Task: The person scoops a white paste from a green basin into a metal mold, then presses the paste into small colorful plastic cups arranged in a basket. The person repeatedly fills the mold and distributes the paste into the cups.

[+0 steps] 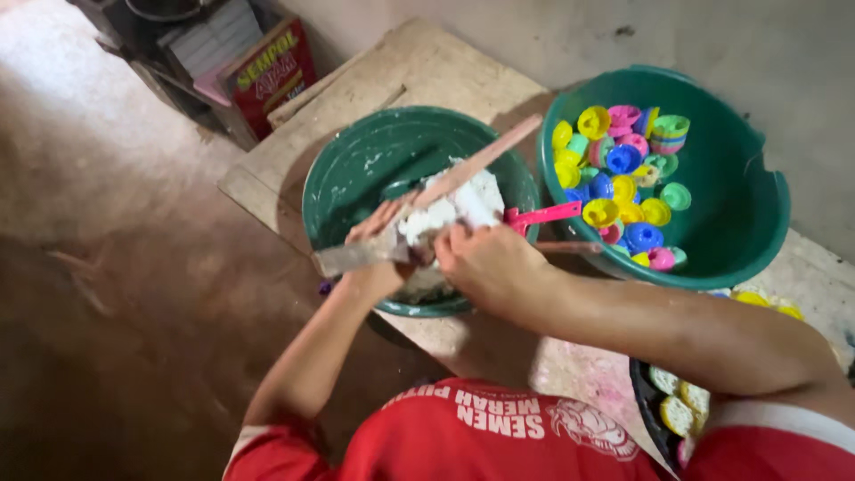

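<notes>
While your left hand (pixel 378 245) grips the flat scraper (pixel 352 258) and your right hand (pixel 485 263) pinches white dough (pixel 454 207) over the green basin (pixel 356 169), a slip risks dropping dough beside the basin, onto the bench (pixel 419 71).

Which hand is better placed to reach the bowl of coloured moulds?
Probably the right hand: it sits beside the bowl of coloured moulds, while the left hand grips a metal scraper over the dough bowl, farther away.
</notes>
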